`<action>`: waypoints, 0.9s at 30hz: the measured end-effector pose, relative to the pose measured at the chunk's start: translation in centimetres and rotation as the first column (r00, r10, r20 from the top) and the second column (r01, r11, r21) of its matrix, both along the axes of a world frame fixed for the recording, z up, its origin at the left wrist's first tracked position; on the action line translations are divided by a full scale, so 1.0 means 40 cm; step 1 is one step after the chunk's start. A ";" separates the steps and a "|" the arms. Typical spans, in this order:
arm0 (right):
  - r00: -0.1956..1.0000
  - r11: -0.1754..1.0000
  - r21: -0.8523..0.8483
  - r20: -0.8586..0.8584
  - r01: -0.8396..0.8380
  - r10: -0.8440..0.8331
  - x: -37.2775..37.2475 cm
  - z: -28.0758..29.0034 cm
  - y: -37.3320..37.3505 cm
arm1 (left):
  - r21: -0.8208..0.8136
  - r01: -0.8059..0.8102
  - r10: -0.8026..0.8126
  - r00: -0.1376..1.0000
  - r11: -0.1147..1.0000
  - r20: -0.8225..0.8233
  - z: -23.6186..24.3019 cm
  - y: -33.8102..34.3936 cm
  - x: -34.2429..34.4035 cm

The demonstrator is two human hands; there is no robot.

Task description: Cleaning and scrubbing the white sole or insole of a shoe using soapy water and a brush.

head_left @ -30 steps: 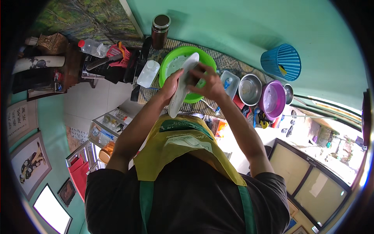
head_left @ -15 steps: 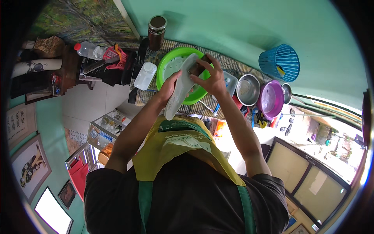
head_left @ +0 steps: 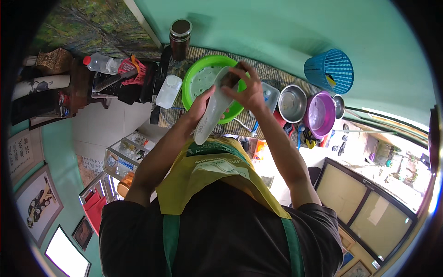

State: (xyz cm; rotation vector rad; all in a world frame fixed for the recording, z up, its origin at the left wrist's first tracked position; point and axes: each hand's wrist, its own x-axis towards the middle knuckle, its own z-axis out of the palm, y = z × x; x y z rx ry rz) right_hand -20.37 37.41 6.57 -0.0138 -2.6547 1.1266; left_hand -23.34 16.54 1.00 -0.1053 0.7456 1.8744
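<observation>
A long, pale, translucent shoe sole (head_left: 210, 113) slants over the green basin (head_left: 188, 78), its lower end near my apron. My left hand (head_left: 201, 104) is closed round its left edge, fingertips showing on the far side. Across the upper part of the sole, my right hand (head_left: 247, 90) grips a small dark brown block (head_left: 229, 78). The block is mostly covered by my fingers, and I cannot tell its exact kind. Foamy, cloudy water (head_left: 203, 83) lies in the basin below.
Left of the basin stands a white plastic jug (head_left: 169, 92), with a brown flask (head_left: 180, 39) behind it. To the right are a clear tub (head_left: 270, 94), a steel bowl (head_left: 292, 104) and a purple basin (head_left: 320, 115). A blue basket (head_left: 328, 71) is by the wall.
The brown block has shifted slightly on the sole and shows less under my right fingers. My left hand keeps its hold. The whole view has shifted a little.
</observation>
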 end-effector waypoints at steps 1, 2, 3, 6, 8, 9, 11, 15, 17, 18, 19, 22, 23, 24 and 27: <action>0.987 0.986 0.035 -0.004 -0.162 0.163 0.020 0.007 -0.019 | 0.052 -0.052 0.050 0.998 0.997 0.039 0.001 0.004 0.002; 0.949 0.947 0.067 -0.001 -0.315 0.315 0.034 0.022 -0.037 | 0.099 -0.100 0.092 0.992 0.990 0.084 0.001 0.002 0.008; 0.927 0.928 0.087 -0.067 -0.363 0.369 0.029 0.027 -0.039 | 0.050 -0.063 0.059 0.996 0.997 0.069 -0.003 -0.008 0.003; 0.998 0.997 -0.062 0.016 -0.056 0.057 -0.008 -0.031 0.004 | -0.005 0.042 -0.042 0.998 0.999 0.049 -0.005 -0.016 0.009; 0.994 0.994 -0.025 0.018 -0.109 0.109 0.026 -0.059 -0.048 | -0.060 -0.057 0.062 0.994 0.997 0.087 0.033 0.003 0.027; 0.977 0.977 -0.003 0.033 -0.213 0.213 0.043 -0.062 -0.057 | -0.115 -0.147 0.161 0.980 0.982 0.121 0.049 0.007 0.032; 0.958 0.964 -0.074 0.114 -0.256 0.263 0.055 -0.115 -0.044 | -0.107 -0.059 0.073 0.988 0.992 0.134 -0.068 -0.026 0.059; 0.950 0.967 -0.170 0.217 -0.190 0.225 0.084 -0.194 -0.068 | -0.086 -0.152 0.171 0.939 0.985 0.298 -0.064 0.004 0.071; 0.911 0.926 -0.097 0.166 -0.366 0.378 0.096 -0.200 -0.088 | -0.158 -0.284 0.323 0.877 0.946 0.356 -0.076 -0.007 0.073; 0.911 0.927 -0.111 0.178 -0.357 0.372 0.082 -0.224 -0.072 | -0.171 -0.274 0.319 0.874 0.946 0.368 -0.110 -0.033 0.074; 0.946 0.969 -0.142 0.230 -0.201 0.229 0.063 -0.249 -0.056 | 0.067 -0.147 0.120 0.945 0.987 0.305 -0.143 -0.061 0.076; 0.941 0.959 -0.095 0.189 -0.268 0.281 0.073 -0.207 -0.105 | 0.032 -0.005 -0.002 0.975 0.999 0.220 -0.199 -0.080 0.073; 0.922 0.934 -0.084 0.154 -0.346 0.356 0.072 -0.185 -0.108 | 0.042 -0.034 0.023 0.970 0.999 0.241 -0.212 -0.075 0.073; 0.899 0.906 -0.073 0.120 -0.416 0.422 0.082 -0.177 -0.112 | 0.049 -0.057 0.042 0.964 0.997 0.263 -0.219 -0.078 0.077; 0.962 0.992 -0.083 0.247 -0.095 0.113 0.043 -0.258 -0.063 | 0.063 -0.044 0.025 0.963 0.997 0.270 -0.224 -0.091 0.093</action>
